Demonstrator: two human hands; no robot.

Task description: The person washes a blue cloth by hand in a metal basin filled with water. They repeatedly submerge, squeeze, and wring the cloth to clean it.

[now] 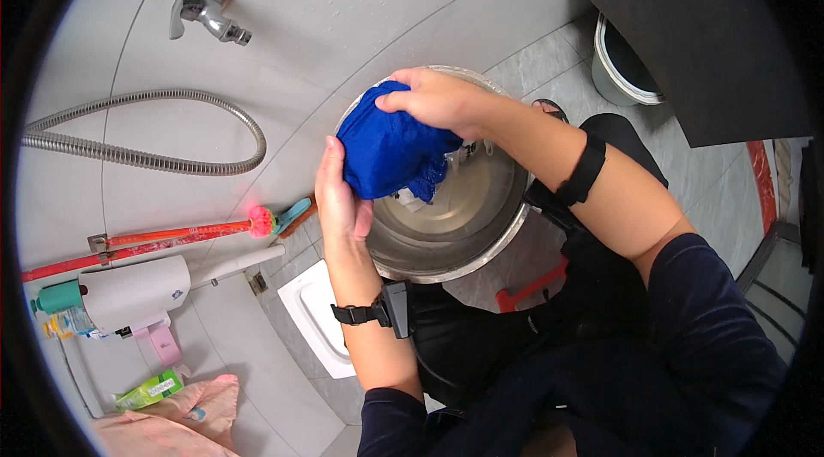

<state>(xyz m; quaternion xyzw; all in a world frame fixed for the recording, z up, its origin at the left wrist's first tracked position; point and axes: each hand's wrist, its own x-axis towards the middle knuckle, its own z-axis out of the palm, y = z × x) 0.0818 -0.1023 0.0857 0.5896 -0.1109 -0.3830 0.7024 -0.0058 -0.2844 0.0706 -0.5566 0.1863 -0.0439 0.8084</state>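
Note:
A wet-looking blue cloth garment (390,152) with a lacy edge is held bunched over a large metal basin (481,264). My right hand (433,102) grips its upper edge, the thumb pressed on the front. At the garment's left side, my left hand (339,199) holds it along the edge with the fingers upright; part of that grip is hidden by the cloth. Cloudy water (468,199) stands in the basin. Beneath the garment, some white and dark cloth (410,199) shows in the water, partly covered.
On the wall are a metal tap (210,12) and a looping metal hose (215,169). Brushes with a pink head (261,222) hang at left above a white dispenser box (142,290). A white squat toilet (313,320) is low left; a bucket (614,75) stands upper right.

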